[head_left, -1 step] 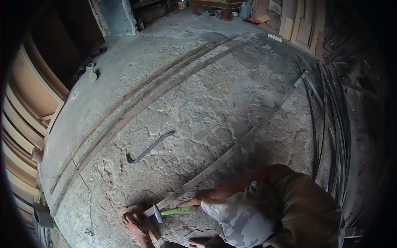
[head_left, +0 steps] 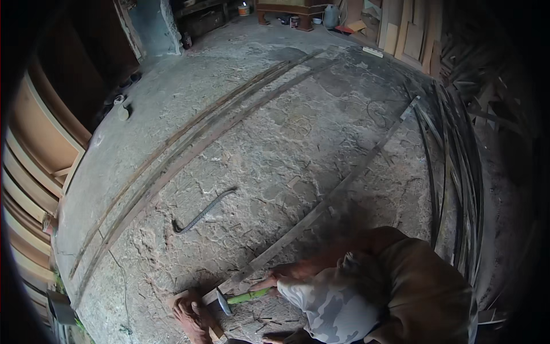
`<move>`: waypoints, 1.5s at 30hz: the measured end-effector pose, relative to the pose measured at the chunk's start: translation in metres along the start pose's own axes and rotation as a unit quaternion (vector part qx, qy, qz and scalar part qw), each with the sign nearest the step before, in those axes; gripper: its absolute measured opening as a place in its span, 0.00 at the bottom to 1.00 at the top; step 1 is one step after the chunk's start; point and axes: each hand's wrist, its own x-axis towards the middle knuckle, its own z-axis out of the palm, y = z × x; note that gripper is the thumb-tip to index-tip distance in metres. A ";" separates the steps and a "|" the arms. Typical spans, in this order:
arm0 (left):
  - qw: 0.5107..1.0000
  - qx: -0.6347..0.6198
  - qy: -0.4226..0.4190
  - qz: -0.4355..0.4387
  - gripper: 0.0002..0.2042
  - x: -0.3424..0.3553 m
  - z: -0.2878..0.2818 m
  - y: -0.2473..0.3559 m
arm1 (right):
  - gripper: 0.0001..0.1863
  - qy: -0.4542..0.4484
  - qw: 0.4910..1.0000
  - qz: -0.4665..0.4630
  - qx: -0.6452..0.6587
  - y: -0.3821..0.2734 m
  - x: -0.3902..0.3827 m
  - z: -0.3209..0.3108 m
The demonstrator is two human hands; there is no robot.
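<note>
My right hand grips the green handle of a hammer. The hammer's metal head rests close to the near end of a long, narrow strip, which runs away to the far right. My left hand is closed over a small wooden block beside that end; the hand hides part of the block. Thin dark pieces like nails lie scattered below the hammer. A dark pry bar with a hooked end lies on the floor beyond my hands.
Long narrow strips lie across the rough concrete floor. A bundle of dark strips lies at the right. Wooden frames lean at the left; boards stand at the far right. Camouflage cloth covers the lower right.
The view has shifted slightly. The hammer head has moved a little to the right and nearer, away from my left hand. Both hands keep their hold.
</note>
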 end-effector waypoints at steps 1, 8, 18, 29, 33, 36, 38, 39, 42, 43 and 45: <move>0.997 0.019 -0.046 0.056 0.26 0.004 -0.002 0.008 | 0.42 0.002 1.000 0.006 0.016 -0.002 -0.012 -0.003; 0.970 0.043 -0.079 0.225 0.25 0.023 0.003 -0.013 | 0.39 0.032 0.995 0.018 0.094 -0.010 -0.071 -0.007; 0.970 -0.125 -0.148 0.147 0.12 0.050 -0.004 -0.036 | 0.35 0.043 0.990 0.016 0.132 -0.014 -0.088 -0.003; 0.911 0.401 -0.087 -0.038 0.23 -0.020 -0.131 -0.163 | 0.31 0.057 0.985 0.013 0.159 -0.015 -0.099 -0.001; 0.983 0.157 -0.093 0.022 0.23 0.008 -0.087 -0.087 | 0.30 0.077 0.984 0.004 0.159 -0.017 -0.094 -0.004; 0.982 0.006 -0.078 0.171 0.32 0.044 0.002 0.024 | 0.30 0.137 0.980 -0.006 0.146 -0.021 -0.084 -0.008; 0.950 0.084 -0.193 0.231 0.40 0.051 0.047 0.093 | 0.29 0.206 0.969 -0.005 0.137 -0.027 -0.076 -0.011; 0.943 -0.070 -0.210 0.248 0.35 0.053 0.063 0.120 | 0.29 0.247 0.960 0.000 0.132 -0.031 -0.073 -0.014; 0.925 0.007 -0.303 0.229 0.22 0.056 0.068 0.148 | 0.31 0.291 0.942 0.122 0.116 -0.042 -0.073 -0.026; 0.935 0.024 -0.273 0.224 0.21 0.055 0.056 0.140 | 0.30 0.314 0.938 0.100 0.107 -0.046 -0.078 -0.032; 0.957 0.047 -0.206 0.199 0.18 0.053 0.023 0.106 | 0.29 0.338 0.933 0.080 0.094 -0.052 -0.092 -0.047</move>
